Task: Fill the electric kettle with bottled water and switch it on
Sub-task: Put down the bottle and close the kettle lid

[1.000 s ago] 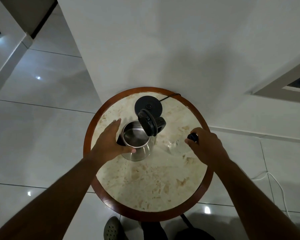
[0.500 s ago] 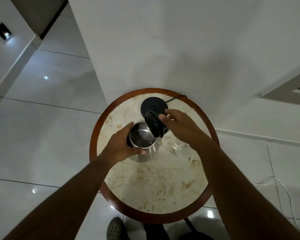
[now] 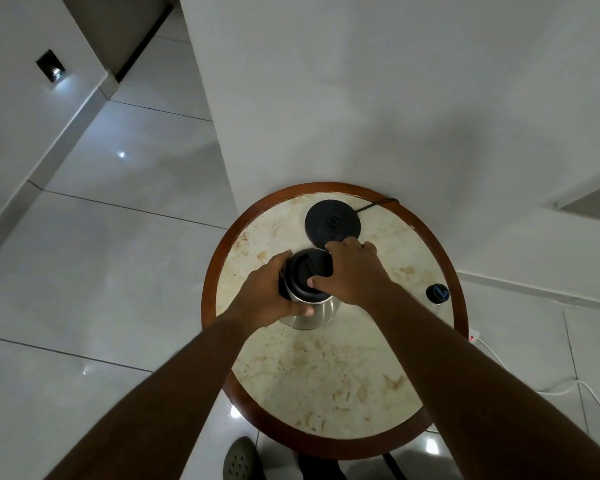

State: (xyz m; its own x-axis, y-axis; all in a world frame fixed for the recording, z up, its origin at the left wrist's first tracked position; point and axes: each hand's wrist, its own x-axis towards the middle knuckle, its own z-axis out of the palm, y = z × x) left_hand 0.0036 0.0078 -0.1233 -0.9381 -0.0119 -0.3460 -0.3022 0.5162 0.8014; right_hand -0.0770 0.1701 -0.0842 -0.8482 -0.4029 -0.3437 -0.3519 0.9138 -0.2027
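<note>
A stainless-steel kettle (image 3: 321, 311) stands on the round marble table (image 3: 326, 375), left of centre. Its black lid (image 3: 303, 270) lies down flat over the opening. My left hand (image 3: 267, 294) wraps around the kettle's left side. My right hand (image 3: 350, 271) covers the right half of the lid, thumb at the front and fingers over the hinge at the back. The black kettle base (image 3: 331, 220) sits apart behind the kettle, its cord (image 3: 378, 204) running off the back. A clear bottle with a dark cap (image 3: 437, 292) stands at the table's right edge.
A white wall rises directly behind the table. Glossy floor tiles surround it. A white cable (image 3: 582, 386) and a power strip (image 3: 473, 336) lie on the floor to the right. A dark shoe (image 3: 239, 459) shows below the table's near rim.
The lid stood open and is now down. My right hand left the bottle, went to the lid and came down with it. My left hand stayed on the kettle.
</note>
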